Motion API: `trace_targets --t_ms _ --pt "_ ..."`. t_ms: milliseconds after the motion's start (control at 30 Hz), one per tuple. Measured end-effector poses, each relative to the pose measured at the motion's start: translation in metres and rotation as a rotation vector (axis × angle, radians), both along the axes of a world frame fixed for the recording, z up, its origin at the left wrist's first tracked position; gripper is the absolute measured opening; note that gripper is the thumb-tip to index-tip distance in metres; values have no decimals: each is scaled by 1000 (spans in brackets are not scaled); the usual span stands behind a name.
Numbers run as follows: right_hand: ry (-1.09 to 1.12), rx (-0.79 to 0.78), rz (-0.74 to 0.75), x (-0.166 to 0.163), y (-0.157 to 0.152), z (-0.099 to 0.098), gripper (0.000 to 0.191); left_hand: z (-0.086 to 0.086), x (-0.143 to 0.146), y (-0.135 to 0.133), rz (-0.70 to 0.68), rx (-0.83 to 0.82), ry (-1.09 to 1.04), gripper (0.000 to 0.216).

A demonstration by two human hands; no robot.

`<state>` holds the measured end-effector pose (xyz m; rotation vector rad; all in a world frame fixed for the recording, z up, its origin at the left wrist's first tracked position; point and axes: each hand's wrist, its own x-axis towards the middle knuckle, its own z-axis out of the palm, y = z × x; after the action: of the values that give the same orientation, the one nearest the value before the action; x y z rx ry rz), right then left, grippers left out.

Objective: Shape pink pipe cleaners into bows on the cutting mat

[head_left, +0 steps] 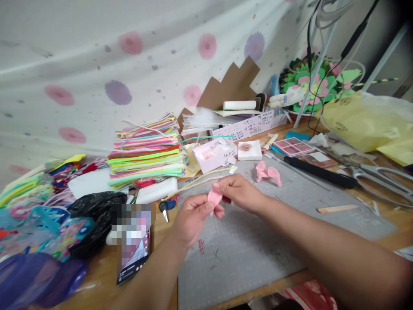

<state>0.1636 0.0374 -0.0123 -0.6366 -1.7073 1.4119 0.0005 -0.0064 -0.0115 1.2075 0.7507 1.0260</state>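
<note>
Between both hands is a small pink petal-shaped piece [214,198], fuzzy and ridged, seemingly formed from pipe cleaners. My left hand [192,215] pinches its lower left side between thumb and fingers. At its upper end, the thumb and fingers of my right hand [241,192] are closed on it, and some of those fingers are hidden. Both hands are just above the grey cutting mat [245,249]. Two similar pink curled pieces [268,173] lie on the mat beyond my right hand.
Bundled colourful pipe cleaners [146,155] are stacked at the back left. A phone [135,254] and keys [164,211] lie left of the mat. Large scissors [371,176], a black-handled tool [319,172] and a wooden stick [338,208] lie right. Behind are an open white box [215,157] and a palette [293,146].
</note>
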Motion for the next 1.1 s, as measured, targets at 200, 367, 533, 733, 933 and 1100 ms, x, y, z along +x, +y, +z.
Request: trace_targets --t_ms 200,367,533,733,933,1100 --pt "21 -135 -243 0 5 -4 51 -5 4 6 203 -74 -72 16" --pt "-7 -81 -223 -10 -6 -5 38 -3 6 9 370 -173 -253 14" --pt "1 19 -169 -26 -15 -8 24 -5 8 8 394 -205 -327 19" --pt "-47 49 -234 -33 -15 -14 23 -8 11 9 352 -194 -270 24" --pt "-163 28 -329 -18 -16 -12 21 -7 6 14 300 -63 -89 14" --pt "-433 406 -482 -9 -32 -3 15 -5 9 10 300 -73 -53 12"
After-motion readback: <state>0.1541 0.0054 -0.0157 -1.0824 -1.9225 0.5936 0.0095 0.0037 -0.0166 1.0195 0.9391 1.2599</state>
